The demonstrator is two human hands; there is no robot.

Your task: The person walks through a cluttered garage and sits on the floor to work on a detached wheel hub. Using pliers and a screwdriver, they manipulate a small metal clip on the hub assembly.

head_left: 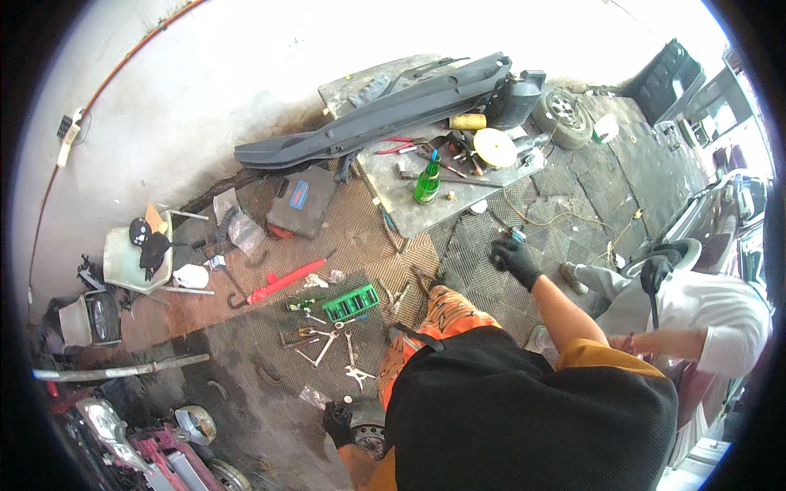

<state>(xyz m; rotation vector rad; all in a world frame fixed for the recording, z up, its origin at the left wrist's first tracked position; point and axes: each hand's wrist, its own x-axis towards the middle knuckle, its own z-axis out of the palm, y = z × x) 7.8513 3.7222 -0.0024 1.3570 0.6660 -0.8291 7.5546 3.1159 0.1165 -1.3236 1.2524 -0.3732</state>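
Note:
My right hand (pixel 517 262), in a black glove, is raised right of the table with its fingers closed. A small object with white, blue and reddish parts (pixel 516 235) shows at its fingertips; its kind is too small to make out. Low on my left, my left hand (pixel 336 424), also black-gloved, hangs beside a wheel (pixel 370 439), its fingers loosely apart. A small white round thing (pixel 348 399) shows by its fingertips; whether they touch is unclear. Left of my legs lie a green socket tray (pixel 351 304) and several spanners (pixel 326 344).
A table (pixel 409 211) ahead bears a long black car panel (pixel 385 113), a green bottle (pixel 427 182) and tools. A co-worker in a white shirt (pixel 712 311) bends close on my right. A red umbrella (pixel 288 280) and a plastic chair (pixel 131 260) are at left, car parts (pixel 155 450) lower left.

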